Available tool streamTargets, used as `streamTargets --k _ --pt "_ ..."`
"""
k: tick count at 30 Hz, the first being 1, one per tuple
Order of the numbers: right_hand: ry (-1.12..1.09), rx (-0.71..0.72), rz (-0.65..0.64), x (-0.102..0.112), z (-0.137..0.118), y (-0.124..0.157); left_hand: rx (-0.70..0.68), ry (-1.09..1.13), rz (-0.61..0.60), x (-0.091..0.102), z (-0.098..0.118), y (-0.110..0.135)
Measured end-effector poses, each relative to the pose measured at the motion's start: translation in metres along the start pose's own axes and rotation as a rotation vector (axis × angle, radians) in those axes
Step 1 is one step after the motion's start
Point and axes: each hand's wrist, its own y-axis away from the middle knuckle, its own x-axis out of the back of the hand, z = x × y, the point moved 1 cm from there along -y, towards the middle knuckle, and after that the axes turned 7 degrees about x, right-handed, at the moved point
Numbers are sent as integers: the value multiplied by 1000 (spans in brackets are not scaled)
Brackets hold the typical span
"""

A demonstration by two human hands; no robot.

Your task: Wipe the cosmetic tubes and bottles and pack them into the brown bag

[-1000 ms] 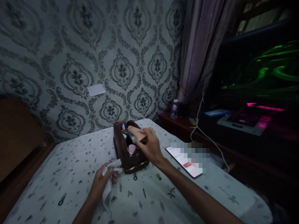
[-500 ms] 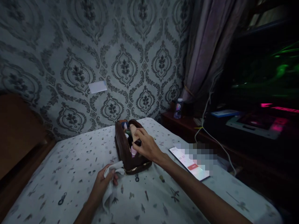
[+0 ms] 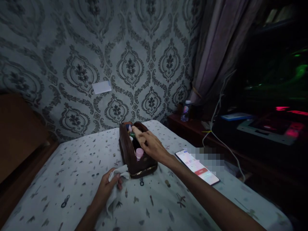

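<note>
A brown zip bag [image 3: 126, 150] stands unzipped on the patterned bed sheet [image 3: 84, 173], packed with small items. A beige tube [image 3: 137, 133] lies slanted in its opening. My right hand [image 3: 154, 147] is over the bag's right side, its fingers closed on the near end of this tube; the fingertips are partly hidden. Below those fingers shows a pink-capped container [image 3: 139, 154], with a green item [image 3: 132, 134] farther back. Near the bag's front left corner, my left hand [image 3: 109, 183] is closed around a pale cloth [image 3: 112, 202] that hangs down onto the sheet.
Right of the bag lies a lit phone [image 3: 196, 166]. A bottle [image 3: 185, 110] stands on the dark red ledge [image 3: 175, 123] by the curtain [image 3: 211, 57], with a white cable [image 3: 216, 112] hanging beside it. A brown board [image 3: 19, 134] is at the left; patterned wallpaper rises behind.
My right hand has lowered the beige tube farther into the bag, and its fingers have shifted right. More of the pink-capped container shows. My left hand still holds the cloth.
</note>
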Motion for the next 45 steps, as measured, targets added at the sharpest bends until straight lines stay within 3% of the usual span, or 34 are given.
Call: streamTargets --k 9,16,24,28,30,34,36,38,41,43,45 --pt "212 -22 -133 -3 -6 -4 24 35 0 -1 -2 0" --pt "227 93 -125 -10 -4 -5 37 43 -10 -1 0 2" --pt "111 137 43 -4 -4 -1 19 55 -2 -1 -4 -1" --pt "-4 112 166 -2 -1 1 35 -17 26 1 7 2" --pt "-97 58 274 0 3 2 -7 -125 106 11 18 2" --pt "-327 -79 437 3 19 3 -163 -374 420 52 31 0" --pt "-458 -174 467 2 28 1 -126 -565 531 76 28 -2" --pt "-611 -278 500 -2 38 -2 11 -834 510 96 19 -2" --pt "-863 -436 541 -14 51 -7 164 -1083 350 115 6 -1" --pt "-956 -505 543 -23 58 -11 159 -1114 327 121 5 0" --pt "-982 -529 531 -30 62 -12 108 -1146 399 122 12 0"
